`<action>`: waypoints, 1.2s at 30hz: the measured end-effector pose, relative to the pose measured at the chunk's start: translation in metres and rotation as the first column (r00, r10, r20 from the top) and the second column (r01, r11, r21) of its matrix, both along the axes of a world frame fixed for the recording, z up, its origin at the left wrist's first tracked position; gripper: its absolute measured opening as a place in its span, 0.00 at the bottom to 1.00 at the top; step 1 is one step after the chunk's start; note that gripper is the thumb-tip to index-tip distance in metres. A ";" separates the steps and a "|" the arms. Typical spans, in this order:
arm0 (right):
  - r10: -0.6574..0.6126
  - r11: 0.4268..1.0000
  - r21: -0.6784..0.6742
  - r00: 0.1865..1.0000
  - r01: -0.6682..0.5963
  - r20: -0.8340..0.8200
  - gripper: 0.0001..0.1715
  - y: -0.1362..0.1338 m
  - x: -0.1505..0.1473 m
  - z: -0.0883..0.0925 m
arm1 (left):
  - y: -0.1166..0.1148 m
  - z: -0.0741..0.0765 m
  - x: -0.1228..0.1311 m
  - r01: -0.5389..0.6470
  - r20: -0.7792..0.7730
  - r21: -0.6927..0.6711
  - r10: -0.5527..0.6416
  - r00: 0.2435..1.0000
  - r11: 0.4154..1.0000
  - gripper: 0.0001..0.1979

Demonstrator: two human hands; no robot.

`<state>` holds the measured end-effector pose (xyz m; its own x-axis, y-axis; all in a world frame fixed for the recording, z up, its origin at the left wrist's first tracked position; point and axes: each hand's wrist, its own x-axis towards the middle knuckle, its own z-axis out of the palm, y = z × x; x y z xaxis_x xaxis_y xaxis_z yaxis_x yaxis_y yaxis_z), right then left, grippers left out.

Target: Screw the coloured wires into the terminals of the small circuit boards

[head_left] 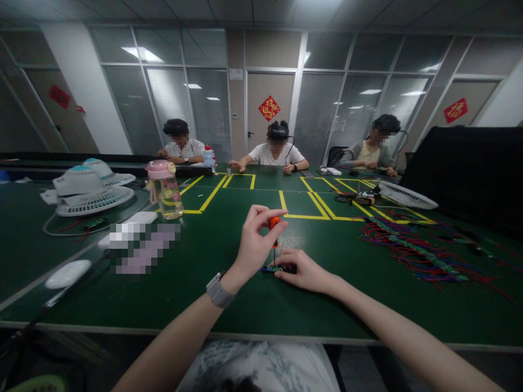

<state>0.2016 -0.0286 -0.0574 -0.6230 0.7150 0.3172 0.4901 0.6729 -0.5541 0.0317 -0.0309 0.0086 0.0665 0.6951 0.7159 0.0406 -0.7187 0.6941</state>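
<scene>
My left hand [258, 235], with a grey watch on its wrist, closes its fingers round the orange handle of a screwdriver [274, 223]. The screwdriver stands upright, its thin shaft pointing down at a small green circuit board [268, 269] on the table. Low beside it, my right hand [301, 270] pinches the board's right end between thumb and fingers. Whether the tip sits in a screw is too small to tell.
Wired circuit boards [420, 253] lie in a tangle on the right of the green table [229, 316]. Left stand a pink-lidded bottle [165, 190], white fans [93, 193] and a white mouse [68, 274]. Across the table sit several people; a dark panel [474, 179] rises at right.
</scene>
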 end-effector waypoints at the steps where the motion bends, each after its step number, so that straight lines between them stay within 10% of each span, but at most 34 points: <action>1: 0.000 1.000 -0.004 1.000 0.000 -0.003 0.12 0.000 0.000 0.000 | 0.000 0.000 0.000 -0.009 -0.007 0.005 0.009 1.000 1.000 0.10; 9: 0.011 1.000 -0.004 1.000 -0.011 -0.003 0.12 0.000 0.000 -0.001 | -0.003 0.004 0.002 0.195 0.111 -0.126 -0.181 0.977 0.973 0.16; 17: 0.006 1.000 -0.013 1.000 -0.007 -0.011 0.12 0.001 0.001 -0.003 | -0.001 0.002 -0.002 -0.067 -0.029 0.047 0.068 0.997 0.997 0.11; 25: 0.018 1.000 -0.003 1.000 -0.018 -0.010 0.12 0.001 0.002 -0.003 | -0.004 0.004 0.003 0.239 0.106 -0.135 -0.226 0.968 0.962 0.16; 32: 0.003 1.000 -0.003 1.000 -0.003 -0.002 0.12 0.000 0.000 -0.001 | -0.002 0.002 0.000 -0.055 -0.002 0.022 0.055 0.998 0.998 0.09; 36: 0.009 1.000 -0.008 1.000 -0.009 -0.007 0.12 0.000 0.001 -0.001 | -0.004 0.003 0.000 0.059 0.018 -0.028 -0.058 0.998 0.998 0.13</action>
